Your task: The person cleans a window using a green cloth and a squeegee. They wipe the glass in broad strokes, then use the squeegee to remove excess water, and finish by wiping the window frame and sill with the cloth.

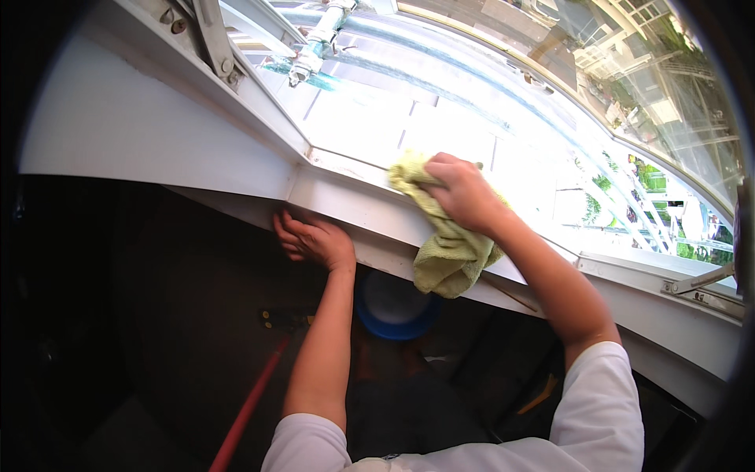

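A yellow-green cloth point(451, 259) is bunched in my right hand point(463, 192), which presses it on the bottom rail of the white window frame point(360, 168). Its loose end hangs down over the white sill point(360, 206). My left hand point(315, 239) is under the sill's edge, left of the cloth, with its fingers spread a little against the underside; nothing is seen in it, though its palm is partly hidden.
Below the sill stands a blue basin point(398, 310) with pale contents. A red pole point(250, 407) slants at the lower left. Metal hinge arms point(209, 35) brace the window at the left, and another stay point(705, 277) is at the right. Outside are pale railings.
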Action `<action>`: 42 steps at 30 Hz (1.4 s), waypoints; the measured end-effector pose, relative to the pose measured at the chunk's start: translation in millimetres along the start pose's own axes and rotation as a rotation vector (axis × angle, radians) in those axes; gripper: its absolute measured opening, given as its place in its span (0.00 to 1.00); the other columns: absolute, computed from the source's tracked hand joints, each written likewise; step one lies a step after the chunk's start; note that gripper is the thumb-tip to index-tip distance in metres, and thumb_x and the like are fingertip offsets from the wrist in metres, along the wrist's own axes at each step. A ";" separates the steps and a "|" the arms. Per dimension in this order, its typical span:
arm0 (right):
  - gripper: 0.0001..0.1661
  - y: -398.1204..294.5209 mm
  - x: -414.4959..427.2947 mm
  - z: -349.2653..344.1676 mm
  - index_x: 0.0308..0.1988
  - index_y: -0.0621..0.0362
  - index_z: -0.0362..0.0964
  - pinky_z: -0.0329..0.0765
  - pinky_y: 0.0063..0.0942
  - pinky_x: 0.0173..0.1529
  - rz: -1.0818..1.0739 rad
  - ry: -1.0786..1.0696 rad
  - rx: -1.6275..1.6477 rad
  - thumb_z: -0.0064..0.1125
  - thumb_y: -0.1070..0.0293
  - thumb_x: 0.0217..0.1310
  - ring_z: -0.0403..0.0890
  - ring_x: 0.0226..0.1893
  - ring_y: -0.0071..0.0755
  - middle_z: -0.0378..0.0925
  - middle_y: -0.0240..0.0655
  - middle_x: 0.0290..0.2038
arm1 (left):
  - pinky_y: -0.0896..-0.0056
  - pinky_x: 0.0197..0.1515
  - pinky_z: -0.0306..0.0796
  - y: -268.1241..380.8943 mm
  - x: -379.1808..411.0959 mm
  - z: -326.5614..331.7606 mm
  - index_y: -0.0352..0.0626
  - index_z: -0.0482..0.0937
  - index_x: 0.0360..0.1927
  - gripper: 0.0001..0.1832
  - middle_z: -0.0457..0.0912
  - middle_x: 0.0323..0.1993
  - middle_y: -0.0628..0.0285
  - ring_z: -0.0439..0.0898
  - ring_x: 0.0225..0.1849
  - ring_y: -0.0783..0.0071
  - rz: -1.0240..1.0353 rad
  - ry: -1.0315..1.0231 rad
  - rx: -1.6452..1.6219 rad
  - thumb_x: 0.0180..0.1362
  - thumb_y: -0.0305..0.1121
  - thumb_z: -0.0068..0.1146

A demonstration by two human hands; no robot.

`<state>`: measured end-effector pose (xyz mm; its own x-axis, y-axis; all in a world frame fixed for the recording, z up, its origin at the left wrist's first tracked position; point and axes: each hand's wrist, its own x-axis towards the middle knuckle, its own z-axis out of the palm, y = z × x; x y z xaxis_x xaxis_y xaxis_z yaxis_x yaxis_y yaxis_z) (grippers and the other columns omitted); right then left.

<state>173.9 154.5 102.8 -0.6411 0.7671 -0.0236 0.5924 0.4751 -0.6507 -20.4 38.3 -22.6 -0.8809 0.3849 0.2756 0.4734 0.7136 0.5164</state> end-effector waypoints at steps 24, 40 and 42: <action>0.14 10.8 -13.3 -9.5 0.35 0.63 0.70 0.73 0.47 0.47 -0.034 0.009 -0.029 0.63 0.65 0.58 0.78 0.40 0.55 0.76 0.47 0.35 | 0.41 0.60 0.58 1.8 -0.4 -5.5 0.35 0.64 0.63 0.30 0.57 0.70 0.49 0.63 0.64 0.44 0.039 -0.070 0.009 0.52 0.25 0.50; 0.22 -36.3 119.8 38.0 0.42 0.61 0.79 0.75 0.44 0.55 -0.027 -0.127 0.058 0.57 0.53 0.62 0.79 0.48 0.55 0.81 0.50 0.42 | 0.39 0.66 0.53 2.9 3.6 -8.3 0.33 0.62 0.64 0.29 0.58 0.69 0.44 0.59 0.68 0.41 0.055 -0.114 -0.036 0.57 0.28 0.45; 0.22 -40.3 145.7 52.1 0.46 0.61 0.78 0.76 0.42 0.54 0.032 -0.148 0.159 0.59 0.55 0.61 0.81 0.47 0.53 0.82 0.51 0.43 | 0.40 0.66 0.54 2.7 4.0 -8.6 0.33 0.62 0.64 0.29 0.58 0.69 0.44 0.59 0.68 0.41 0.094 -0.082 -0.025 0.57 0.28 0.45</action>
<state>31.2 224.6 86.0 -0.6946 0.7036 -0.1497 0.5369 0.3686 -0.7589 -22.6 36.7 -13.1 -0.8289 0.4968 0.2571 0.5528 0.6575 0.5120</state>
